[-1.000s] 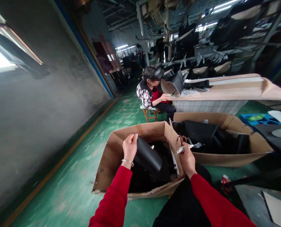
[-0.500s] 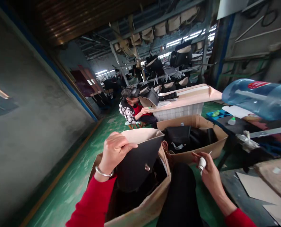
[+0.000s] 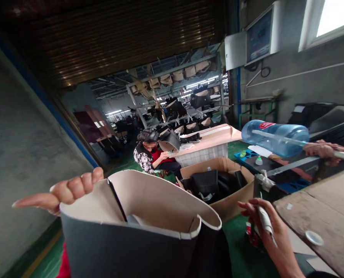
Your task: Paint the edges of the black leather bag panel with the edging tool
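A black bag (image 3: 125, 247) with a beige inner side stands upright close in front of me, its open top facing up. My left hand (image 3: 73, 189) is closed over its upper left edge, fingers curled on the rim and thumb stretched out to the left. The bag hides the left forearm. To the right, my right hand (image 3: 272, 227) is closed around a thin pen-like tool wrapped in white (image 3: 265, 221), a slender tip sticking out at either end. The tool's exact kind cannot be made out. This hand is apart from the bag.
A cardboard box (image 3: 232, 197) with black bags lies ahead. Beyond it, a co-worker (image 3: 151, 152) sits handling a bag beside a pale bin (image 3: 203, 152). A blue water bottle (image 3: 276, 137) lies at right, above a cardboard-covered surface (image 3: 328, 200) holding a round white lid (image 3: 314, 238).
My left hand has raised the bag out of the near cardboard box and brought it close to me. The view has turned right. My right hand still holds the white-wrapped tool.
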Demonstrator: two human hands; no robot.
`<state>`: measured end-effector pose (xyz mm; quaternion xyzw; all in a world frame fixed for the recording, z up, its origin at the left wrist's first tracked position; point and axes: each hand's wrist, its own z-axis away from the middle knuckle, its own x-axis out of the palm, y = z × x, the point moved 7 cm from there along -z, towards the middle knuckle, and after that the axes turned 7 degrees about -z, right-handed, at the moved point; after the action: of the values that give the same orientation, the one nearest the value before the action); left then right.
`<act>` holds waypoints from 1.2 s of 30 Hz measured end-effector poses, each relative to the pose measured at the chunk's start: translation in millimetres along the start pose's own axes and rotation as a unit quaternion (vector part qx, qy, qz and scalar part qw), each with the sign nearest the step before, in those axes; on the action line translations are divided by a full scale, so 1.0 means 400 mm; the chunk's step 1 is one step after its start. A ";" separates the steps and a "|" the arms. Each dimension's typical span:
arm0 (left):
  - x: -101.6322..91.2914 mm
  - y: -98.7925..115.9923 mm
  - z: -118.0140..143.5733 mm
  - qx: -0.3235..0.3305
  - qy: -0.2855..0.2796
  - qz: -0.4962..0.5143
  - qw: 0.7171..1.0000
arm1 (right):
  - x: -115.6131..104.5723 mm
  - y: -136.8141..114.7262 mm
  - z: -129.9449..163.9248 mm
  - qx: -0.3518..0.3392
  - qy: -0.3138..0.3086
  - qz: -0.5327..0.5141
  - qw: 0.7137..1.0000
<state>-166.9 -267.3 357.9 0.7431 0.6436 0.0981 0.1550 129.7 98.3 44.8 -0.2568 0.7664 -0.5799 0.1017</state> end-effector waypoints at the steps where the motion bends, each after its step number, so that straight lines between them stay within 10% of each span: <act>1: 0.032 0.018 0.005 0.045 -0.058 0.075 0.994 | -0.003 -0.021 0.000 -0.010 -0.007 -0.009 1.000; 5: 0.198 0.135 0.101 0.152 -0.310 0.407 0.845 | 0.022 -0.148 -0.007 -0.083 -0.042 -0.070 0.993; 11: 0.430 0.276 0.308 0.163 -0.431 0.562 0.687 | 0.162 -0.370 0.026 -0.149 -0.245 -0.094 0.953; 19: 0.503 0.227 0.440 0.046 -0.401 0.335 0.851 | 0.232 -0.313 0.089 -0.104 -0.376 0.011 0.921; 26: 0.526 0.200 0.493 0.149 -0.391 0.325 0.848 | 0.227 -0.238 0.071 -0.135 -0.322 0.057 0.935; 31: 0.481 0.223 0.444 0.197 -0.353 0.182 0.896 | 0.236 -0.287 0.008 -0.173 -0.286 0.093 0.938; 36: 0.425 0.247 0.477 0.284 -0.370 -0.014 0.884 | 0.279 -0.344 -0.038 -0.189 -0.287 0.131 0.930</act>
<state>16.2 -131.6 206.0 0.7285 0.5500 -0.3732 0.1660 66.4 27.0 194.9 -0.3238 0.8267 -0.3074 0.3424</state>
